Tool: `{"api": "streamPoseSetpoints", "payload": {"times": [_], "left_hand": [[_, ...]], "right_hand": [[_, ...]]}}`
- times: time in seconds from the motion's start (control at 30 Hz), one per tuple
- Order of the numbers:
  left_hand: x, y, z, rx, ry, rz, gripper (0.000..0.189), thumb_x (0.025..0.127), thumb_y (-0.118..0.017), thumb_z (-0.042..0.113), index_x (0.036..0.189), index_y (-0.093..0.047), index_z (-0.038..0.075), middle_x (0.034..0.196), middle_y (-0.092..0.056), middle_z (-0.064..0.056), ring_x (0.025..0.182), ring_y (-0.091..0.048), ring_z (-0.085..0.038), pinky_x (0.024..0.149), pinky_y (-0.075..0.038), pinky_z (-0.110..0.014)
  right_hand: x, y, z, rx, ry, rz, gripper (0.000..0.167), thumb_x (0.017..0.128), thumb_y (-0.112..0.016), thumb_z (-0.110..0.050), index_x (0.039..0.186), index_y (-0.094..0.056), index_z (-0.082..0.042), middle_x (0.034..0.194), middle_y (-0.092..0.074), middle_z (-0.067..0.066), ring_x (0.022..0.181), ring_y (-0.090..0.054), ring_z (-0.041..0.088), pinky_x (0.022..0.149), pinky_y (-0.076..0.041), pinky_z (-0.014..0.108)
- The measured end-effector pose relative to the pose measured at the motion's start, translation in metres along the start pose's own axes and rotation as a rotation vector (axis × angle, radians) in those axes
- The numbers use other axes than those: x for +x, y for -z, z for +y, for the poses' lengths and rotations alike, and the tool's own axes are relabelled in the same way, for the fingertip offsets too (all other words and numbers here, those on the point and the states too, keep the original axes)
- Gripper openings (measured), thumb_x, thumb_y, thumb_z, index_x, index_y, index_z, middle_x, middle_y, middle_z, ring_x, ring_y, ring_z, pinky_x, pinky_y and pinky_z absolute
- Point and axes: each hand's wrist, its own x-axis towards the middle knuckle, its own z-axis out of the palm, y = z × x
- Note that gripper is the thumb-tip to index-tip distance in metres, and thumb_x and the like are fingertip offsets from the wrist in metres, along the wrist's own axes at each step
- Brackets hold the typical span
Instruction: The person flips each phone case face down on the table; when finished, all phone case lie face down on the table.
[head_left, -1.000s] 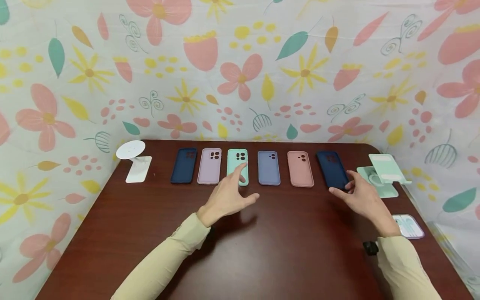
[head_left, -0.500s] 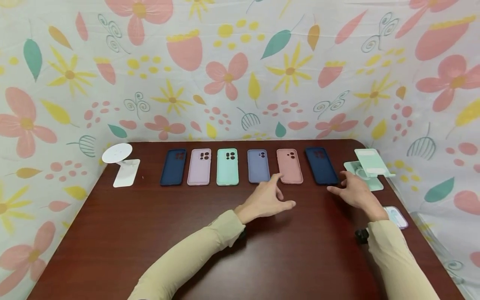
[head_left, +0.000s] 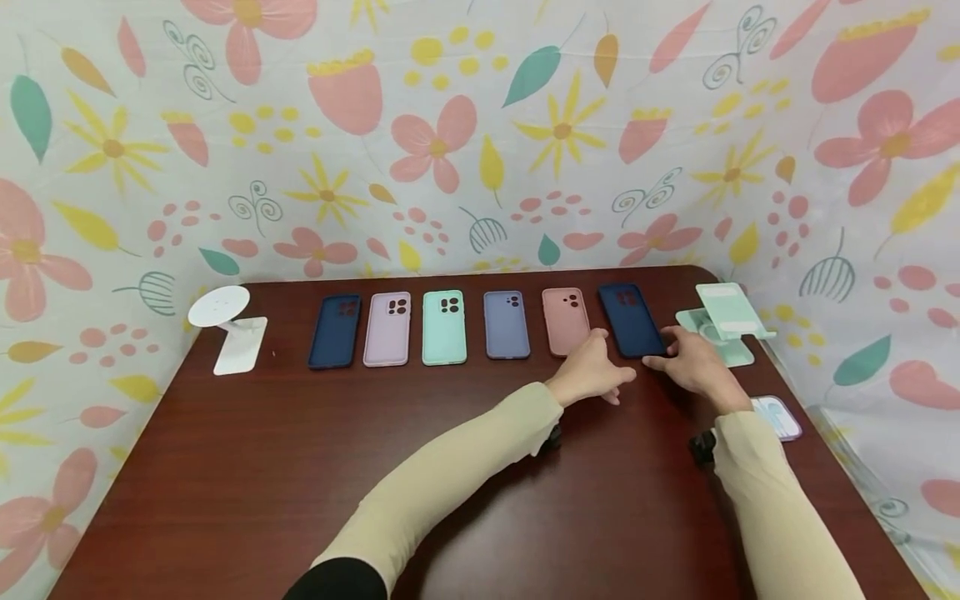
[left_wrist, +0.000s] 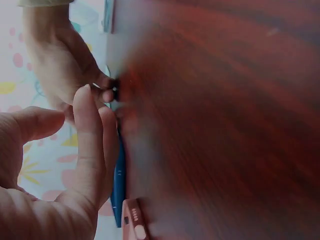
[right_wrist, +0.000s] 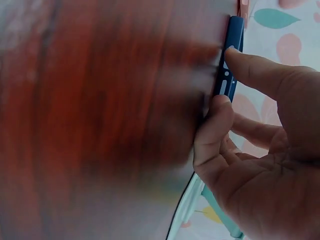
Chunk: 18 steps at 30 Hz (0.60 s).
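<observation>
At the right end of the row, the right hand (head_left: 693, 362) pinches the near right corner of the navy case (head_left: 628, 321) on the table (head_left: 225, 483); how firmly, I can't quite tell from here. The left hand (head_left: 588, 371), fingers parted and holding nothing, has just crossed from the mint case (head_left: 444, 333) to the pink case (head_left: 564, 317), so both hands now seem to serve the navy one. It covers the pink one's near corner. Beyond, near the green stand (head_left: 729, 313), a pale item (head_left: 778, 417) is partly hidden by the right wrist.
</observation>
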Motion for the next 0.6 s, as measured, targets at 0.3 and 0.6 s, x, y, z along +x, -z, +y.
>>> {"api": "streamPoseSetpoints", "payload": {"times": [0.3,0.6], "left_hand": [[0.071,-0.030,-0.017,0.189,0.194,-0.009,0.093,0.099,-0.079,0.025,0.173,-0.025,0.012,0.100,-0.081,-0.012,0.050,-0.074,-0.013,0.058,-0.061,-0.016],[0.106,-0.048,-0.021,0.451,0.216,0.108,0.081,0.098,-0.081,0.040,0.163,-0.044,0.011,0.144,-0.065,-0.004,0.104,-0.077,-0.010,0.089,-0.063,-0.015]], "right_hand": [[0.002,-0.002,0.004,0.015,0.009,-0.023,0.075,0.105,-0.072,-0.029,0.155,-0.040,0.016,0.123,-0.061,0.036,0.110,-0.061,0.048,0.099,-0.054,0.065],[0.003,0.002,0.005,0.035,-0.006,-0.025,0.073,0.105,-0.070,-0.028,0.157,-0.039,0.013,0.125,-0.060,0.035,0.112,-0.061,0.047,0.101,-0.054,0.064]]}}
